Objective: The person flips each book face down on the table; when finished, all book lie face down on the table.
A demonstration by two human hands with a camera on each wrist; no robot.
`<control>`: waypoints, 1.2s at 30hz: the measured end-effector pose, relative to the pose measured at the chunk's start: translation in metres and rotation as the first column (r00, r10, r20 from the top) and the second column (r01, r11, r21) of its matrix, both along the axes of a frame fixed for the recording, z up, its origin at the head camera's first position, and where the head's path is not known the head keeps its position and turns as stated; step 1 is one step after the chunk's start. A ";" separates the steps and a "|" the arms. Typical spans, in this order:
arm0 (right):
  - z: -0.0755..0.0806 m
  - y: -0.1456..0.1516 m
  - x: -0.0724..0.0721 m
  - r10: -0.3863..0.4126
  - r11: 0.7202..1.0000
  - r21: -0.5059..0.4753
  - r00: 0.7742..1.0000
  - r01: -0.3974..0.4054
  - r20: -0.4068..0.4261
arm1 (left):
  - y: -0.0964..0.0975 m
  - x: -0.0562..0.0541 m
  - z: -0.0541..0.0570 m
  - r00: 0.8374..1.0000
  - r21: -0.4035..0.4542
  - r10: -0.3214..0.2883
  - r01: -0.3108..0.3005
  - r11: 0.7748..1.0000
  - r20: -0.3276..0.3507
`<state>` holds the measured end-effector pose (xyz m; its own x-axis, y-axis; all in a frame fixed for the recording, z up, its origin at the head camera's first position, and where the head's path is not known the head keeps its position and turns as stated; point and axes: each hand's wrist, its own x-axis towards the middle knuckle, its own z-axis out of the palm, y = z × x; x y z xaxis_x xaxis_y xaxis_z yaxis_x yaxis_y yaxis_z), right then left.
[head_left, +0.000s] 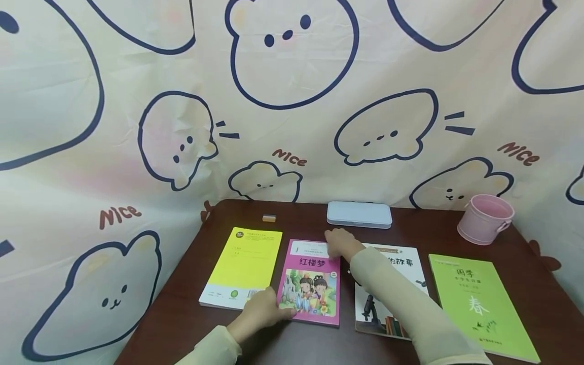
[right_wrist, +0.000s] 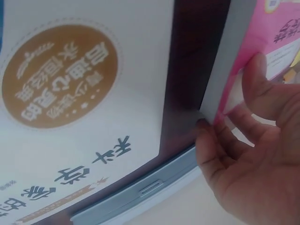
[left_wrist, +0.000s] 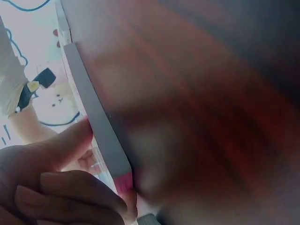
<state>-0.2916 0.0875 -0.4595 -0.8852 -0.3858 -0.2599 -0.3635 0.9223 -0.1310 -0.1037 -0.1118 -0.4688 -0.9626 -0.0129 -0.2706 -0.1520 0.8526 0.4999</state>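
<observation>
A pink book with a cartoon cover lies between a yellow book and a white book. My left hand grips its near left corner; in the left wrist view the thumb is on the cover side and a fingertip is at the pink corner. At the far right corner, my right hand holds the same book. The right wrist view shows that thumb on the cover and the other fingers curled at the edge, their tips partly hidden.
A green book lies at the right of the dark table. Toward the back are a small eraser, a pale blue case and a pink bucket. A printed cloth hangs behind the table.
</observation>
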 end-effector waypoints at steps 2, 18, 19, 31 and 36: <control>-0.002 0.001 -0.003 0.010 1.000 -0.003 1.000 -0.010 -0.006 | 0.001 -0.002 0.003 0.999 0.030 0.018 -0.019 0.999 0.035; -0.006 0.004 -0.009 -0.009 0.996 -0.084 1.000 0.010 0.017 | 0.002 -0.010 0.014 0.993 -0.072 0.041 -0.033 0.997 0.112; -0.005 0.003 -0.008 -0.008 0.996 -0.092 1.000 0.010 0.020 | 0.001 -0.010 0.014 0.993 -0.070 0.041 -0.033 0.997 0.114; -0.002 0.005 -0.006 0.027 0.989 -0.144 1.000 -0.024 0.014 | -0.003 -0.008 0.006 0.991 0.073 0.057 -0.066 0.995 0.120; -0.004 0.004 -0.008 0.030 0.975 -0.222 0.999 -0.026 0.014 | -0.003 -0.003 0.008 0.991 0.147 0.075 -0.092 0.985 0.115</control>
